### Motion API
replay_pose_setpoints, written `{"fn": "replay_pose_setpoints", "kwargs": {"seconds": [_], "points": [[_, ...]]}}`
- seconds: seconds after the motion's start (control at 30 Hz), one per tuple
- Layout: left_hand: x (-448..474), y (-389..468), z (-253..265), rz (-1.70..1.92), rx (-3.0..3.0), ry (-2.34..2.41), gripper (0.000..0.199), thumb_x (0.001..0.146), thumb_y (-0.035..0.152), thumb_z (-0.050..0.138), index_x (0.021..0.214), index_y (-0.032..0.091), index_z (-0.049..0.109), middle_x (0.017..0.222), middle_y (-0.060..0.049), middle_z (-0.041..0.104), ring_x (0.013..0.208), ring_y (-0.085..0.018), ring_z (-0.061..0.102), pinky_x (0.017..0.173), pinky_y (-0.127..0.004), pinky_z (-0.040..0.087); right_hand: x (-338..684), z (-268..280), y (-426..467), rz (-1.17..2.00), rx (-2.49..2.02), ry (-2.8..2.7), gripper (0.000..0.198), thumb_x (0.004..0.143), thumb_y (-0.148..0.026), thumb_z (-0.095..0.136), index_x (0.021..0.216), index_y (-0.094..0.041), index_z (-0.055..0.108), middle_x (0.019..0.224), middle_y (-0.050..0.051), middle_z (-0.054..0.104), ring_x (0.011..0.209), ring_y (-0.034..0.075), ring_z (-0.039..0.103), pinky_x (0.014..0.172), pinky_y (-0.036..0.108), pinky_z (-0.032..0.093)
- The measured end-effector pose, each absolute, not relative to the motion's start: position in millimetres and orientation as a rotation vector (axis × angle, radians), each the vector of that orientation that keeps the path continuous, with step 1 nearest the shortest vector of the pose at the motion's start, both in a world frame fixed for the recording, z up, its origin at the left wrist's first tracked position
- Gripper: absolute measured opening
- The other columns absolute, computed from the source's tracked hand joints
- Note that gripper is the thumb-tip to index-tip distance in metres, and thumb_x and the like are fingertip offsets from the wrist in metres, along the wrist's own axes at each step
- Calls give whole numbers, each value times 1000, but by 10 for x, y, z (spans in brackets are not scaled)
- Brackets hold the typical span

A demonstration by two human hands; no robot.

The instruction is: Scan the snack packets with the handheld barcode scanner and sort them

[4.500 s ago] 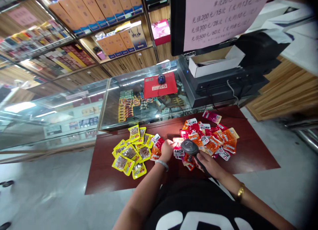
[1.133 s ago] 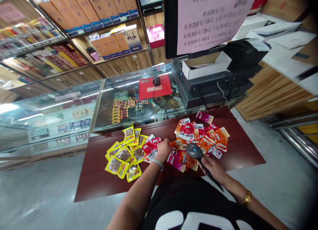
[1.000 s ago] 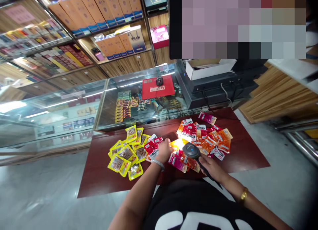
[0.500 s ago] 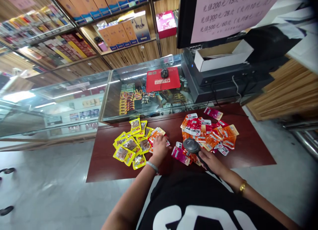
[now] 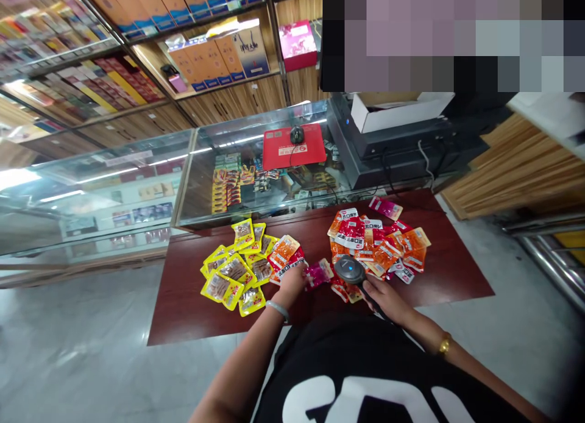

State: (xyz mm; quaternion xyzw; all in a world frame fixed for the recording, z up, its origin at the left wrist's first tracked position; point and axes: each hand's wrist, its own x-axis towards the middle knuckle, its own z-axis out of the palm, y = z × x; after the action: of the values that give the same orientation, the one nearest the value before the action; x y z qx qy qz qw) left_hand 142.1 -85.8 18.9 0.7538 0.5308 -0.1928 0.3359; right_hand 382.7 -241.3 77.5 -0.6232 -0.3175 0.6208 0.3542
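Note:
My left hand (image 5: 292, 284) is closed on the edge of a purple snack packet (image 5: 319, 273), just above the brown table; part of the fingers is hidden. In my right hand (image 5: 387, 296) I grip the handle of a dark barcode scanner (image 5: 351, 269), its head pointing left and a small blue light lit on it. Left of my left hand lie a few orange and red packets (image 5: 284, 252), against a heap of yellow snack packets (image 5: 235, 269). Beyond the scanner spreads a pile of red and orange packets (image 5: 370, 243), partly covered by it.
Behind the brown table (image 5: 183, 313) stands a glass display case (image 5: 196, 197) with a red mat (image 5: 274, 155) and a black mouse (image 5: 297, 135) on top. A dark machine carrying a white open box (image 5: 402, 115) stands at the right. Shelves of boxes line the back.
The purple packet has moved left from beside the scanner and is now in my left hand. That hand has come off the orange packets. A blue light now shows on the scanner.

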Motion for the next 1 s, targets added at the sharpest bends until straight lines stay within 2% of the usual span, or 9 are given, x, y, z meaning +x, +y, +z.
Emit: {"fn": "replay_pose_setpoints", "kwargs": {"seconds": [0.2,0.37,0.53,0.6,0.7,0.8,0.9,1.0], "points": [[1201,-852,215,-322,1821,1517,32,83,35,69,112,22,63,99,-3,73,89,-18,67,74,-24,42,3741,810,-2335,1672,-1567,-835,52,83,-76,51,83,-24,50,61,-5,49,45,11,44,42,24,34],[1217,-952,213,-208,1835,1493,24,84,32,68,104,20,63,101,-3,72,93,-18,65,79,-24,41,3638,776,-2224,1707,-1522,-916,52,86,-75,47,87,-24,55,59,-4,51,43,12,45,43,25,33],[1069,-966,316,-270,1757,1559,23,85,33,66,105,23,61,97,-1,71,90,-18,64,78,-25,42,3613,780,-2178,1707,-1516,-952,56,84,-79,46,86,-23,56,59,-4,52,43,12,46,42,25,33],[966,-942,396,-247,1817,1713,23,86,32,63,107,23,62,101,-4,70,96,-22,63,83,-29,44,3635,802,-2189,1691,-1534,-929,56,83,-79,48,85,-24,55,57,-5,50,43,12,45,42,25,34],[933,-901,483,-34,2044,1976,33,88,32,59,119,21,58,122,-11,63,118,-29,54,100,-38,39,3692,832,-2223,1664,-1554,-830,56,81,-80,50,80,-23,52,59,-5,50,44,11,44,43,24,34],[1181,-896,450,-16,2213,1729,37,87,32,61,123,24,57,129,-9,59,124,-28,48,108,-40,34,3750,847,-2261,1641,-1586,-715,58,78,-81,53,78,-23,50,64,-4,51,45,10,45,42,23,34],[1602,-954,301,-144,2297,1307,42,84,35,66,124,26,58,129,-8,59,122,-28,48,106,-40,35,3783,849,-2293,1636,-1609,-688,58,77,-81,55,76,-23,48,63,-5,50,44,9,45,42,23,34],[1935,-1027,149,-223,2379,1126,47,83,34,65,128,24,57,133,-11,55,123,-30,46,104,-42,36,3795,834,-2330,1630,-1600,-725,57,79,-80,53,77,-23,49,62,-5,49,44,9,44,41,23,34]]}}
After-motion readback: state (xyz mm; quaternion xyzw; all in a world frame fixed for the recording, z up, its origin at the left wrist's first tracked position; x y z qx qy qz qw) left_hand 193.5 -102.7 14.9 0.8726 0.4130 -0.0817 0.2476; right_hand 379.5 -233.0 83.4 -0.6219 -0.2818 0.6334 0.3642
